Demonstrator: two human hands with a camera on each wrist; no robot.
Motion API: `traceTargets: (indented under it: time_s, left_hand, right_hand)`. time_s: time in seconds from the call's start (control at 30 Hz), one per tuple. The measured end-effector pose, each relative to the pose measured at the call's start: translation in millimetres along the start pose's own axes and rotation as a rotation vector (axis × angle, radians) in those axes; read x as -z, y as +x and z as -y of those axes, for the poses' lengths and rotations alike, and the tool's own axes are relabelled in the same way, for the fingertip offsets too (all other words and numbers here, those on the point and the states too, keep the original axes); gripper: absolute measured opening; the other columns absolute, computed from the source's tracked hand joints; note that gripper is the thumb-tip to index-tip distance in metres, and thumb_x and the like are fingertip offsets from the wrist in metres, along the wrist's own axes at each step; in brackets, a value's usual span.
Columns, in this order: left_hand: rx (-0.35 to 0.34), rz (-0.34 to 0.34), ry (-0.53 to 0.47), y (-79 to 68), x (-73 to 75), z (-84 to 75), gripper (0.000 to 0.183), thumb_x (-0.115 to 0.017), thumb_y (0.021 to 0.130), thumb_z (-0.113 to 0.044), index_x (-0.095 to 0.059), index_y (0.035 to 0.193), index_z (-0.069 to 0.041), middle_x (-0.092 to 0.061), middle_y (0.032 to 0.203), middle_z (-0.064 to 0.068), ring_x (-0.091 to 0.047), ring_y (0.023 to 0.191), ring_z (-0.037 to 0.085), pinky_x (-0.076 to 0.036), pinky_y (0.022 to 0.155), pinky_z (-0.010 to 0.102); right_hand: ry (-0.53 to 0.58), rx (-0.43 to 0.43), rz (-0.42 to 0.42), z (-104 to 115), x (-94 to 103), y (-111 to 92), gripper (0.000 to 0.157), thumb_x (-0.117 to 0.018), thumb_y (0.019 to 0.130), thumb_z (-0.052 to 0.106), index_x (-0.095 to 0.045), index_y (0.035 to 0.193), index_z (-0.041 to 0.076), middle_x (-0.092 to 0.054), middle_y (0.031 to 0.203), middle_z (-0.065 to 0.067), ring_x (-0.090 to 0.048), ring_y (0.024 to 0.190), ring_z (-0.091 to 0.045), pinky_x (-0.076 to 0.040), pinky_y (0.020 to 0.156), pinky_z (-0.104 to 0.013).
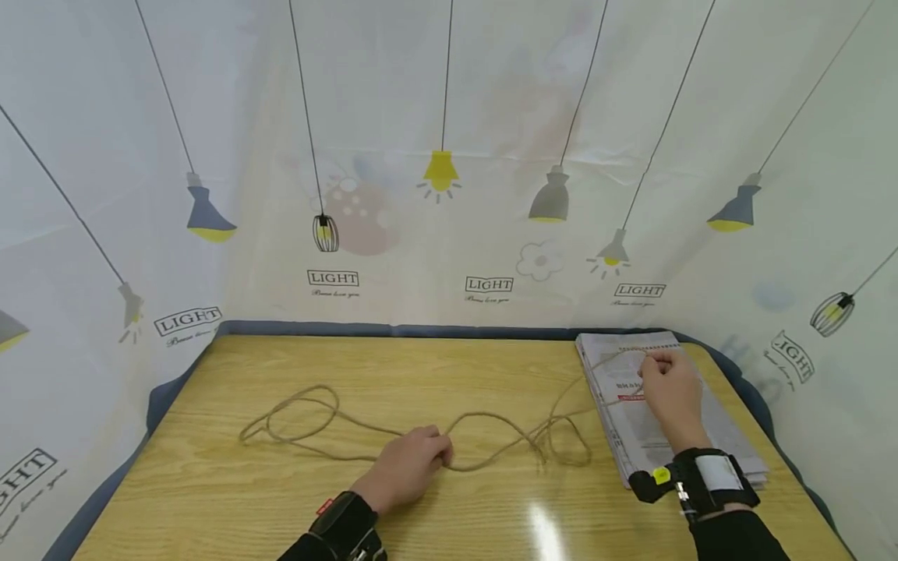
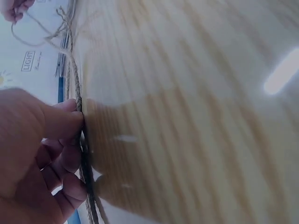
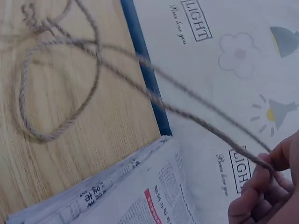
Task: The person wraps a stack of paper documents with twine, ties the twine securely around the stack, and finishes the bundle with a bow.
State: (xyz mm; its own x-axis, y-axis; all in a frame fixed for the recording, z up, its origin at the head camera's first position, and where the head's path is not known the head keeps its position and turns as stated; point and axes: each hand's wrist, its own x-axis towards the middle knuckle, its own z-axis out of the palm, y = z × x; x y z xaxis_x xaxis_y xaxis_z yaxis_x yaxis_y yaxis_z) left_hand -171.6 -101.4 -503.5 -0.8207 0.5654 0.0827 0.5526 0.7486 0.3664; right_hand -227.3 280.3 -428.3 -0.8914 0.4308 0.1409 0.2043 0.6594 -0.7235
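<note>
A long tan twisted rope (image 1: pixel 484 415) runs in loose loops across the wooden table. My left hand (image 1: pixel 414 466) is low at the middle of the table and pinches the rope between thumb and fingers, as the left wrist view shows. Over the stack of printed papers (image 1: pixel 617 389), my right hand (image 1: pixel 672 393) holds a raised bight of the rope in its fingertips. Two strands (image 3: pixel 187 114) slope from those fingers down to a crossed, loosely tangled part of the rope between the hands. Another loop (image 1: pixel 302 397) lies to the left of my left hand.
The papers lie at the table's right side, beneath my right forearm. A dark blue edge (image 1: pixel 393 331) borders the wooden table (image 1: pixel 210 483). Behind it hangs a pale sheet (image 1: pixel 421 93) printed with lamps. Each wrist wears a black strap (image 1: pixel 715 479).
</note>
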Motion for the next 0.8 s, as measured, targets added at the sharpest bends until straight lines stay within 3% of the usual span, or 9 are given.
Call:
traceTargets:
  time_s: [0.1, 0.23, 0.27, 0.33, 0.4, 0.5, 0.57, 0.7, 0.8]
  left_hand:
    - [0.012, 0.002, 0.000, -2.1, -1.2, 3.9, 0.008, -0.063, 0.094, -0.020, -0.060, 0.089, -0.025, -0.050, 0.081, -0.011, -0.044, 0.072, 0.003, -0.039, 0.062, 0.019]
    - [0.038, -0.002, -0.003, -6.4, 1.1, 8.4, 0.012, -0.065, 0.093, -0.027, -0.057, 0.086, -0.026, -0.046, 0.078, -0.012, -0.040, 0.068, 0.004, -0.035, 0.061, 0.020]
    - [0.041, -0.010, -0.004, -7.4, 2.2, 9.1, 0.012, -0.065, 0.094, -0.026, -0.056, 0.085, -0.026, -0.046, 0.078, -0.012, -0.040, 0.067, 0.004, -0.035, 0.061, 0.020]
    - [0.049, -0.027, 0.001, -9.2, 4.1, 10.0, 0.013, -0.064, 0.095, -0.025, -0.056, 0.084, -0.025, -0.046, 0.077, -0.012, -0.040, 0.067, 0.004, -0.035, 0.060, 0.021]
    - [0.053, -0.041, 0.011, -10.2, 6.0, 9.9, 0.013, -0.064, 0.095, -0.023, -0.057, 0.083, -0.024, -0.047, 0.077, -0.011, -0.040, 0.067, 0.004, -0.035, 0.060, 0.021]
    - [0.060, -0.053, 0.024, -11.1, 7.7, 9.1, 0.013, -0.064, 0.094, -0.022, -0.057, 0.083, -0.022, -0.048, 0.077, -0.010, -0.041, 0.067, 0.004, -0.035, 0.060, 0.022]
    - [0.067, -0.059, 0.027, -11.3, 8.0, 8.7, 0.014, -0.064, 0.095, -0.021, -0.056, 0.083, -0.021, -0.049, 0.077, -0.010, -0.041, 0.067, 0.005, -0.035, 0.060, 0.022]
    - [0.083, -0.076, 0.034, -11.2, 6.3, 8.7, 0.012, -0.063, 0.095, -0.019, -0.057, 0.085, -0.021, -0.051, 0.077, -0.010, -0.042, 0.067, 0.004, -0.037, 0.061, 0.022]
    - [0.093, -0.091, 0.041, -10.5, 4.5, 8.2, 0.010, -0.064, 0.094, -0.019, -0.059, 0.086, -0.021, -0.053, 0.078, -0.010, -0.044, 0.068, 0.003, -0.038, 0.061, 0.021]
  right_hand:
    - [0.032, -0.086, 0.035, -5.8, 5.5, -0.4, 0.042, -0.033, 0.101, 0.033, -0.053, 0.116, -0.002, -0.058, 0.106, -0.020, -0.052, 0.086, -0.029, -0.040, 0.065, -0.035]
    - [0.056, -0.109, 0.083, -12.0, 10.9, -1.8, 0.055, -0.029, 0.102, 0.043, -0.051, 0.123, -0.003, -0.054, 0.123, -0.027, -0.052, 0.103, -0.037, -0.042, 0.074, -0.042]
    - [0.052, -0.097, 0.085, -12.9, 12.5, -1.6, 0.057, -0.029, 0.103, 0.044, -0.051, 0.126, -0.003, -0.054, 0.127, -0.027, -0.053, 0.104, -0.036, -0.043, 0.073, -0.041]
    - [0.038, -0.058, 0.085, -13.5, 16.2, -0.2, 0.058, -0.029, 0.103, 0.047, -0.053, 0.126, 0.000, -0.061, 0.113, -0.026, -0.058, 0.090, -0.033, -0.044, 0.066, -0.038]
    - [0.006, 0.007, 0.069, -10.9, 21.3, 1.4, 0.057, -0.030, 0.103, 0.049, -0.056, 0.122, 0.003, -0.065, 0.087, -0.019, -0.056, 0.068, -0.025, -0.039, 0.054, -0.032]
    - [-0.061, 0.177, 0.046, -4.1, 28.7, 2.4, 0.051, -0.035, 0.103, 0.047, -0.061, 0.117, 0.005, -0.053, 0.062, -0.009, -0.043, 0.047, -0.017, -0.031, 0.045, -0.031]
    - [-0.152, 0.300, 0.007, 1.9, 32.7, 1.7, 0.048, -0.040, 0.103, 0.044, -0.064, 0.116, 0.004, -0.053, 0.061, -0.008, -0.038, 0.045, -0.016, -0.027, 0.042, -0.031]
    - [-0.317, 0.502, -0.048, 9.3, 36.0, 0.0, 0.037, -0.050, 0.102, 0.033, -0.069, 0.107, 0.002, -0.065, 0.074, -0.018, -0.049, 0.051, -0.023, -0.030, 0.043, -0.033]
    - [-0.445, 0.586, -0.020, 8.4, 36.8, -3.1, 0.025, -0.057, 0.098, 0.024, -0.071, 0.097, 0.004, -0.067, 0.082, -0.018, -0.057, 0.065, -0.029, -0.040, 0.058, -0.044]
